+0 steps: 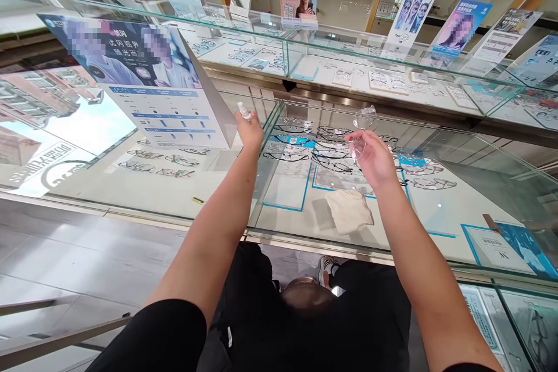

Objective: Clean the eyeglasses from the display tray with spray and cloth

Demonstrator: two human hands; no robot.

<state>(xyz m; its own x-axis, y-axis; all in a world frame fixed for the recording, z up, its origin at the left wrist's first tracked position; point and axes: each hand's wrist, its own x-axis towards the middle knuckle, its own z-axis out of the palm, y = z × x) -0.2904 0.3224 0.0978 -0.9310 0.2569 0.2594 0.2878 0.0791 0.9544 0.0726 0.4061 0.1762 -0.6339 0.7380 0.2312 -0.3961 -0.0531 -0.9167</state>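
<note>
My left hand [250,129] is closed round a small spray bottle [243,110], whose white nozzle sticks up above my fingers. In my right hand [375,160] is a pair of eyeglasses [365,120] with thin clear frames, pinched by one lens side and raised over the glass counter [300,224]. A cream cleaning cloth [350,210] lies crumpled on the counter top, just below my right hand. Beneath the glass, rows of spectacle frames [333,151] show between my two hands.
A folded advertising stand [174,110] rises left of my left hand. Farther back runs a second glass case [305,70] with more frames and several upright cards [410,23]. A metal-edged stool [307,296] is partly visible between my legs.
</note>
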